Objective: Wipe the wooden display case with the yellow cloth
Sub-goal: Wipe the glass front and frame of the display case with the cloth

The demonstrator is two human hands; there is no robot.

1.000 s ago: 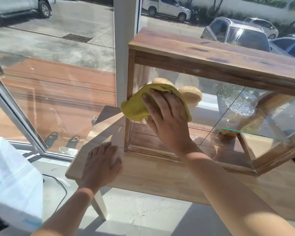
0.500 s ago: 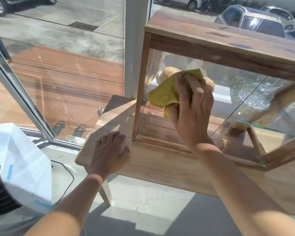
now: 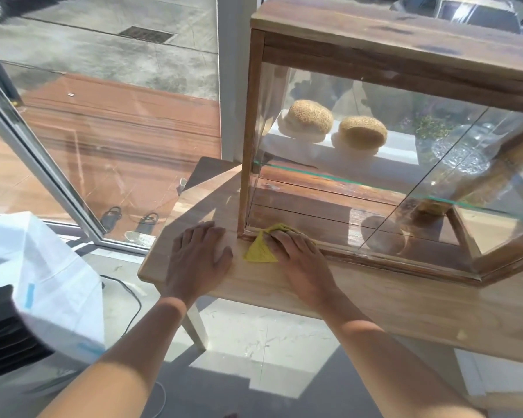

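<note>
The wooden display case (image 3: 405,34) with glass sides stands on a light wooden table (image 3: 405,303). My right hand (image 3: 299,257) presses the yellow cloth (image 3: 258,250) flat against the case's bottom front rail near its left corner; most of the cloth is hidden under the fingers. My left hand (image 3: 198,257) rests flat on the tabletop just left of the case corner, fingers straight. Two sesame buns (image 3: 310,117) sit behind the glass on the upper shelf.
A large window and a white pillar (image 3: 234,70) stand left of and behind the case. A white bag (image 3: 52,276) over a dark unit sits at the lower left, with a cable (image 3: 133,306) on the floor. The table's white leg (image 3: 195,330) is below my left hand.
My right hand slid the cloth down from the upper glass to the bottom rail of the case. My left hand stayed on the tabletop.
</note>
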